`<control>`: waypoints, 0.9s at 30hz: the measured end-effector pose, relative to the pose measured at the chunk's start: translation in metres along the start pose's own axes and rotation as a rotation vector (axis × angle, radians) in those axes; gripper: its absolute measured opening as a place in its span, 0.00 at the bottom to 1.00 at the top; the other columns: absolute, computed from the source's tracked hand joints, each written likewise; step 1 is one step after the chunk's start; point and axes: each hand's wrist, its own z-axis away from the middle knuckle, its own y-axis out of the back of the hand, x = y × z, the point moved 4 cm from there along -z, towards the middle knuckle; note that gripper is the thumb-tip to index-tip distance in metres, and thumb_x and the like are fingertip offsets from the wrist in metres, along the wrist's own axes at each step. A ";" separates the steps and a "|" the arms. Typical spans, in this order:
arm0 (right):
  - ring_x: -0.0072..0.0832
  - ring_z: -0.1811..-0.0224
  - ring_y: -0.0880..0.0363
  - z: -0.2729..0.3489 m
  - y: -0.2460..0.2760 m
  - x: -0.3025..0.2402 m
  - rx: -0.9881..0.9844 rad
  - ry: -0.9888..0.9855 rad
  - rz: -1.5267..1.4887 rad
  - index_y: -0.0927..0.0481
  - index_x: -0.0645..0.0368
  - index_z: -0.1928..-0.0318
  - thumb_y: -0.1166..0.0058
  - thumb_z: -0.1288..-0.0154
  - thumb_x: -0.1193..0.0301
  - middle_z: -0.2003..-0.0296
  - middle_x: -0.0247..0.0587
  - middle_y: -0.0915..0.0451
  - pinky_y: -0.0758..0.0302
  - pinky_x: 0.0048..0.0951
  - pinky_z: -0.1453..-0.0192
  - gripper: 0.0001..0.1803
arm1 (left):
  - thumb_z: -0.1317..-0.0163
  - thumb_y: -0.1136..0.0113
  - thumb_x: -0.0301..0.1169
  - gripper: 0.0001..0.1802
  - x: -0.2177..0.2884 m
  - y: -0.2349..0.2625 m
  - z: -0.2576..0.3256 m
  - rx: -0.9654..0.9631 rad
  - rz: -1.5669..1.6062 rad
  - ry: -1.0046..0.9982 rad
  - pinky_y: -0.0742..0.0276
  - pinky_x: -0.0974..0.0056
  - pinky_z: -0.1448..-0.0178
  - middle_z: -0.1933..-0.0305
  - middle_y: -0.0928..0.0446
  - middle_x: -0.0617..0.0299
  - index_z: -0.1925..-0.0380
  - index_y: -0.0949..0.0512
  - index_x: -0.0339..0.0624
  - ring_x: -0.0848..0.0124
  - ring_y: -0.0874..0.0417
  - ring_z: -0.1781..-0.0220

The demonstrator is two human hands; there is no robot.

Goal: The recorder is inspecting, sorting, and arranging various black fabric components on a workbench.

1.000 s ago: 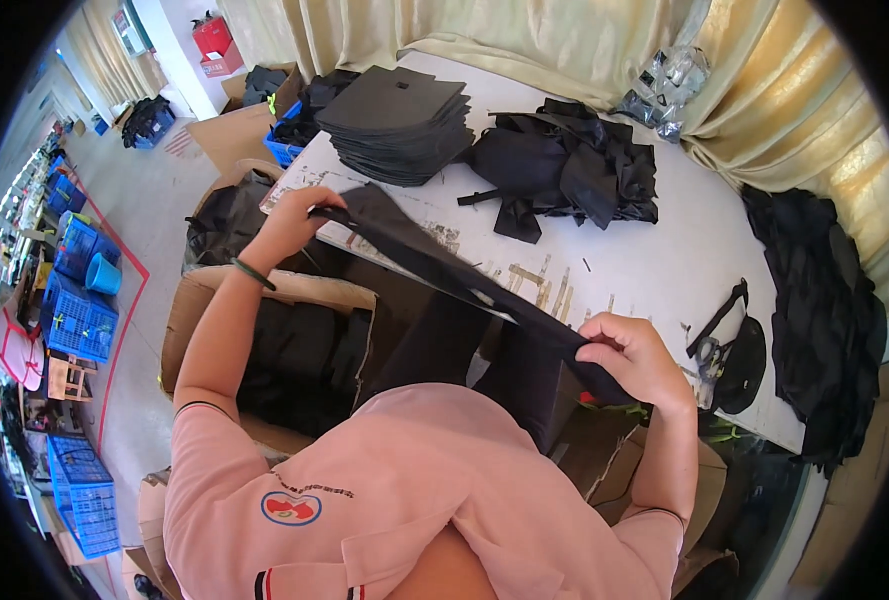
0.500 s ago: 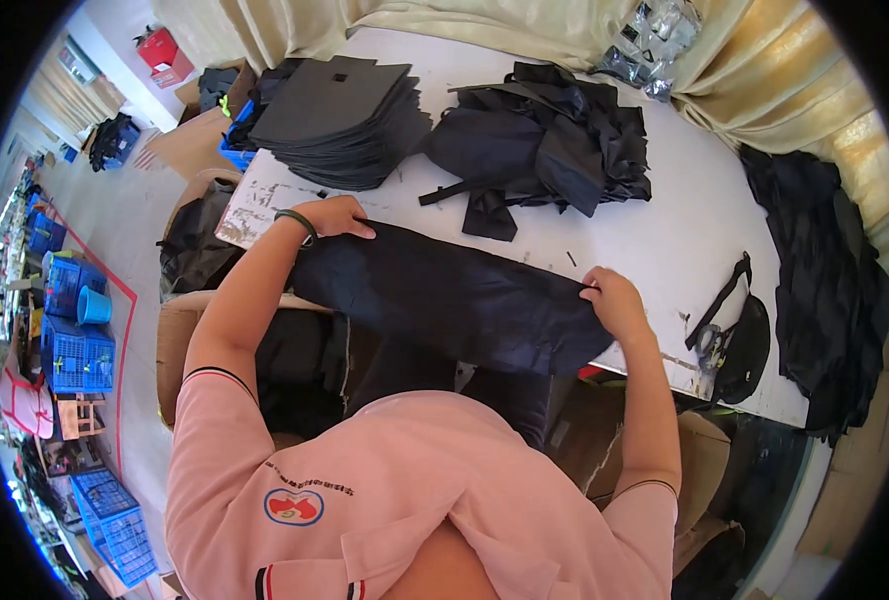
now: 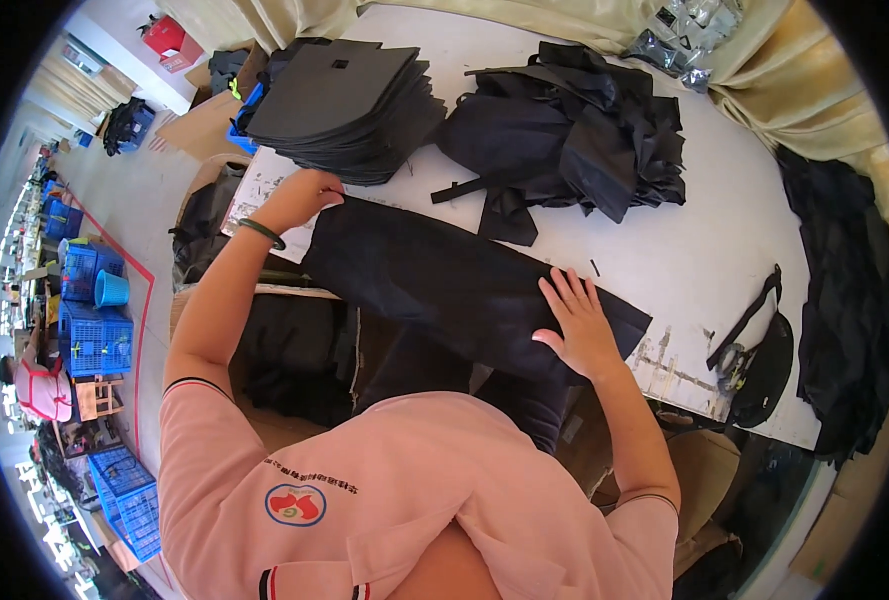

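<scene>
A long piece of black fabric [image 3: 424, 270] lies across the near edge of the white table, its lower part hanging over. My left hand [image 3: 307, 196] pinches its upper left corner between thumb and fingers. Toward the fabric's right end, my right hand [image 3: 579, 325] rests flat on it with the fingers spread. Beyond the fabric is a loose heap of black fabric pieces [image 3: 614, 140], with a strap trailing toward me. A stack of flat dark grey panels [image 3: 334, 100] stands beyond my left hand.
A black pouch with a strap [image 3: 764, 370] lies at the white table's [image 3: 704, 240] right. Black cloth [image 3: 844, 300] hangs past the right edge. Open cardboard boxes [image 3: 699, 470] sit below the table. Blue crates [image 3: 99, 340] and a person in pink [image 3: 44, 388] are far left.
My right hand has let go of the fabric's upper right edge and now lies flat on it. The left hand still grips its corner, and the fabric lies flatter on the table.
</scene>
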 end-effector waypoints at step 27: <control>0.47 0.34 0.33 -0.052 0.034 -0.028 0.160 -0.031 -0.203 0.36 0.57 0.31 0.38 0.37 0.64 0.31 0.48 0.36 0.37 0.45 0.30 0.36 | 0.36 0.35 0.31 0.06 0.022 -0.017 0.079 0.728 1.260 0.361 0.29 0.74 0.67 0.72 0.24 0.67 0.68 0.21 0.42 0.80 0.26 0.74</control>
